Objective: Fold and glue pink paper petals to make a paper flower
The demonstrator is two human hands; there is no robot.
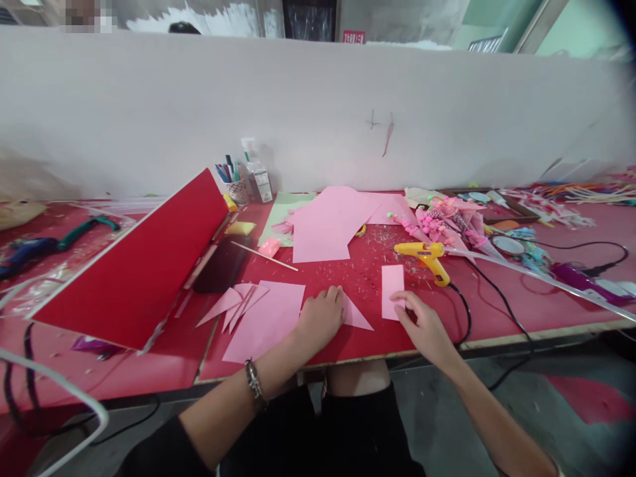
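A stiff red board (134,265) leans tilted at the left of the red table (521,311). Right of it lie flat pink paper pieces: narrow triangles (238,301) and a larger sheet (268,321). The left hand (322,315) rests palm down, fingers loosely spread, on a pink triangle (358,318), gripping nothing. The right hand (422,328) has its fingertips on the near edge of a small pink rectangle (393,291), fingers open. Just beyond sits a yellow glue gun (424,255) amid scattered scraps; a pale partition wall (318,112) stands behind
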